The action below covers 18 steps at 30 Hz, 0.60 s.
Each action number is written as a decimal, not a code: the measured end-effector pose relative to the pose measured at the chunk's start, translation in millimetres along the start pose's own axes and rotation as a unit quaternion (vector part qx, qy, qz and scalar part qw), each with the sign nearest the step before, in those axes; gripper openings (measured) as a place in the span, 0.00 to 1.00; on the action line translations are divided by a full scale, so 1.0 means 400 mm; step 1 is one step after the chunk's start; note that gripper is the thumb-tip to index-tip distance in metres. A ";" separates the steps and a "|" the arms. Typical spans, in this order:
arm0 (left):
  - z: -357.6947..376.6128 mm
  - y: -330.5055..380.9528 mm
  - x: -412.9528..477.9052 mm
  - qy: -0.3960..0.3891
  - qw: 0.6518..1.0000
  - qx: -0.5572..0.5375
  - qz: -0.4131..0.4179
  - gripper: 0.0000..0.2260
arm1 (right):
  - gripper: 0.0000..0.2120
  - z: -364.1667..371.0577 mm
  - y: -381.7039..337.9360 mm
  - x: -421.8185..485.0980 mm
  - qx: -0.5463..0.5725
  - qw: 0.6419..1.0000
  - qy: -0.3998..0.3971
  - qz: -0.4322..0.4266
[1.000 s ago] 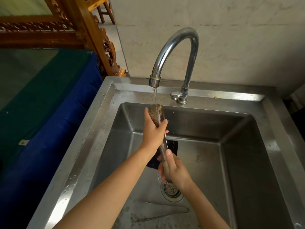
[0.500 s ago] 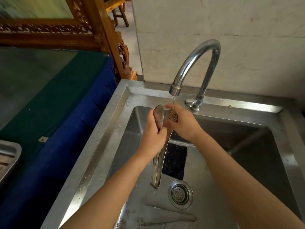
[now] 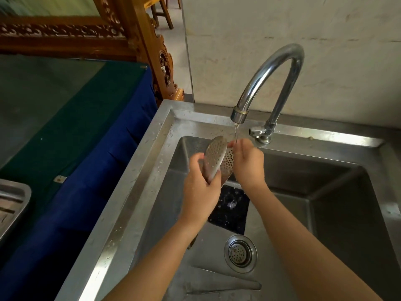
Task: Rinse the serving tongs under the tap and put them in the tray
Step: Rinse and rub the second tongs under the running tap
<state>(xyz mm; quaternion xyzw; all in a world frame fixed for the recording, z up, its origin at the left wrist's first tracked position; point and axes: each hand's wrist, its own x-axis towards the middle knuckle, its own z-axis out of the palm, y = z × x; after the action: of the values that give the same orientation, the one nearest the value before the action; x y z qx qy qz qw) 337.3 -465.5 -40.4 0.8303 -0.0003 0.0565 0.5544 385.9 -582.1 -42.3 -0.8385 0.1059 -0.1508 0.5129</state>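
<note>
tongs: held over the sink basin, perforated heads uppermost and parted, just under the tap spout. a thin stream of water falls onto the tip of the right-hand head.

left hand: fingers and thumb curled round the tongs just below the heads, gripping them.

right hand: fingers bent over the right-hand head, fingertips pinching its tip where the water lands.

tray: metal, only a corner in view at the left edge, on the cloth-covered table, well apart from the sink.

sink floor: a black pad lies below the hands, the drain strainer near it, and another long metal utensil lies at the near side. the tongs' handle end is mostly hidden behind the left forearm.
</note>
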 end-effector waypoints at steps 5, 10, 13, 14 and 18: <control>0.000 -0.016 -0.014 0.022 0.994 0.061 -0.092 0.03 | 0.13 -0.007 -0.008 0.002 0.009 0.999 -0.027 0.016; -0.002 -0.017 -0.007 0.033 0.987 0.154 -0.016 0.08 | 0.20 -0.046 0.016 0.011 0.001 0.956 -0.287 0.056; -0.003 -0.010 -0.004 0.041 0.986 0.163 0.003 0.09 | 0.20 -0.052 0.019 0.014 0.006 0.963 -0.259 0.072; -0.003 -0.007 -0.003 0.046 0.985 0.164 0.012 0.10 | 0.14 -0.045 0.019 0.013 0.008 0.975 -0.211 0.075; -0.005 -0.004 -0.002 0.048 0.984 0.170 0.031 0.09 | 0.18 -0.012 0.012 0.005 -0.039 0.998 -0.036 0.035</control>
<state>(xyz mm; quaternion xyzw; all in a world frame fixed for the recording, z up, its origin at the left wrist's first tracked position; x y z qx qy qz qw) 336.6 -463.1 -41.4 0.9084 0.0100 0.1131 0.4024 386.0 -588.9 -44.4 -0.8582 0.1226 -0.0980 0.4887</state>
